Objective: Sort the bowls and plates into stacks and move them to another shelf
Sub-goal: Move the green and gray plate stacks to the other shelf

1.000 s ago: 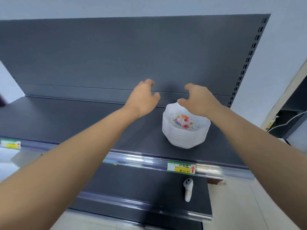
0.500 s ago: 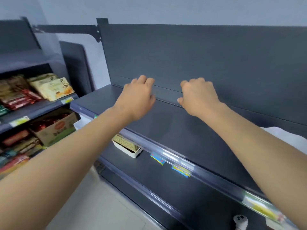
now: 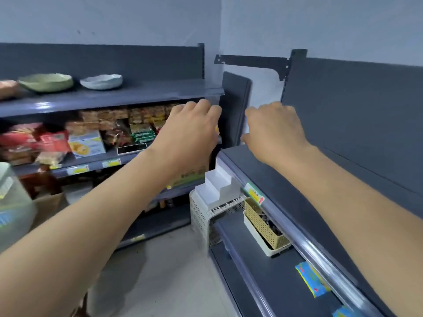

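A green bowl [image 3: 45, 82] and a white bowl [image 3: 101, 81] sit side by side on the top of the left shelf unit [image 3: 137, 93]. A brownish dish [image 3: 8, 88] shows at the far left edge, partly cut off. My left hand [image 3: 190, 133] hangs in the air in front of the left unit's snack shelf, fingers loosely curled, holding nothing. My right hand [image 3: 274, 131] hovers over the left end of the dark right shelf [image 3: 320, 202], fingers loosely curled and empty. The stack of flowered white bowls is out of view.
Snack packets [image 3: 96, 131] fill the left unit's middle shelves. A white perforated stand [image 3: 210, 202] and a yellow basket [image 3: 265, 227] sit at the corner between the units. A translucent container [image 3: 11, 207] is at the left edge. Blue packets [image 3: 312, 279] lie on the lower right shelf.
My view has swung left, from the stack of flowered bowls on the right shelf to the left unit with its bowls. Both empty hands have moved left with it.
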{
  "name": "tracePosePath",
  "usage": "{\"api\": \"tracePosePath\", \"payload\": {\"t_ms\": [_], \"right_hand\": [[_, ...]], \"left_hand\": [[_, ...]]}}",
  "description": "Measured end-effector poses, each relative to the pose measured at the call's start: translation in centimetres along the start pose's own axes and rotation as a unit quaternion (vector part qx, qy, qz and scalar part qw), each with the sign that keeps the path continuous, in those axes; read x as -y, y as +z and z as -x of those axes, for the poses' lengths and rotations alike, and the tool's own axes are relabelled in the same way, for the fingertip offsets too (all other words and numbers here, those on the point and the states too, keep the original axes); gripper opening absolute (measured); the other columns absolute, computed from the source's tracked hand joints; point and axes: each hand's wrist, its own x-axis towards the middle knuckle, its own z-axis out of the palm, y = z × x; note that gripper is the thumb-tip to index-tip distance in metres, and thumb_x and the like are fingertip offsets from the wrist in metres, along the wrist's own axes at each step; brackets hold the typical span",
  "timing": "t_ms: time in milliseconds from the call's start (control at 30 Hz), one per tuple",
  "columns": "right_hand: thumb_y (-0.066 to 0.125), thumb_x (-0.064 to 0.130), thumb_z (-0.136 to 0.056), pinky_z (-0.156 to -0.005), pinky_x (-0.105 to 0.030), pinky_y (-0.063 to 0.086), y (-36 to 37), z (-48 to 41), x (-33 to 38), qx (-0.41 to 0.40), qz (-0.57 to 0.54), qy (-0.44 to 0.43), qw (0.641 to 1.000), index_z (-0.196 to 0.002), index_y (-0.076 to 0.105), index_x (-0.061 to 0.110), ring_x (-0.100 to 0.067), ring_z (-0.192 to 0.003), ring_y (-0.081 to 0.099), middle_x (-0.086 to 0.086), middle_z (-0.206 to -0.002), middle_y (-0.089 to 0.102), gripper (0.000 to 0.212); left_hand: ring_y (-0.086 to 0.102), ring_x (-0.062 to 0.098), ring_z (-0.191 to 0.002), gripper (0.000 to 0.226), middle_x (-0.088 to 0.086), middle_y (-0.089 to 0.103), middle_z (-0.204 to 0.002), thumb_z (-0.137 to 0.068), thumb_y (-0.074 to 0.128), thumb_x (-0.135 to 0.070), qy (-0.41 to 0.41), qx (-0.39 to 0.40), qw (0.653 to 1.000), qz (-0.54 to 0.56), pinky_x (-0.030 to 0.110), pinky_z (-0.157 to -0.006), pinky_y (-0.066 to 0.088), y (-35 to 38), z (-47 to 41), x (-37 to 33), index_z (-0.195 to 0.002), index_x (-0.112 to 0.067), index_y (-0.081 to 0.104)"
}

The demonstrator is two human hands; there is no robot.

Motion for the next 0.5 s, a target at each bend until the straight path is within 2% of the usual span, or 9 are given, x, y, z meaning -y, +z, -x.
{"api": "tracePosePath", "payload": {"t_ms": [167, 400, 500], "right_hand": [[0.063, 0.017, -0.087, -0.082, -0.038, 0.037, 1.7, -6.1, 4.6, -0.038, -0.035, -0.078, 0.996, -0.102, 0.057, 0.011, -0.034, -0.106, 0.053, -0.013, -0.105, 0.065, 0.017], [0.061, 0.017, -0.089, -0.085, -0.039, 0.040, 4.0, -13.8, 7.8, -0.080, -0.075, -0.163, 0.980, -0.106, 0.058, 0.008, -0.033, -0.106, 0.054, -0.013, -0.105, 0.065, 0.019], [0.059, 0.017, -0.091, -0.080, -0.037, 0.037, 4.9, -16.3, 9.0, -0.094, -0.096, -0.195, 0.972, -0.104, 0.057, 0.008, -0.033, -0.105, 0.054, -0.013, -0.104, 0.065, 0.016]], "left_hand": [[0.055, 0.035, -0.106, 0.035, 0.012, 0.057, -0.116, -0.094, 0.047, -0.021, -0.088, -0.003, 0.995, -0.052, 0.043, -0.092, 0.041, 0.4, 0.2, 5.6, -0.127, -0.007, 0.049], [0.057, 0.035, -0.098, 0.027, 0.013, 0.059, -0.107, -0.093, 0.048, -0.017, -0.177, -0.005, 0.975, -0.131, 0.042, -0.086, 0.042, 1.1, -1.2, 10.4, -0.116, -0.005, 0.055], [0.058, 0.036, -0.098, 0.028, 0.013, 0.061, -0.108, -0.092, 0.048, -0.015, -0.206, -0.004, 0.967, -0.152, 0.044, -0.088, 0.043, 1.4, -1.7, 12.0, -0.116, -0.004, 0.056]]}}
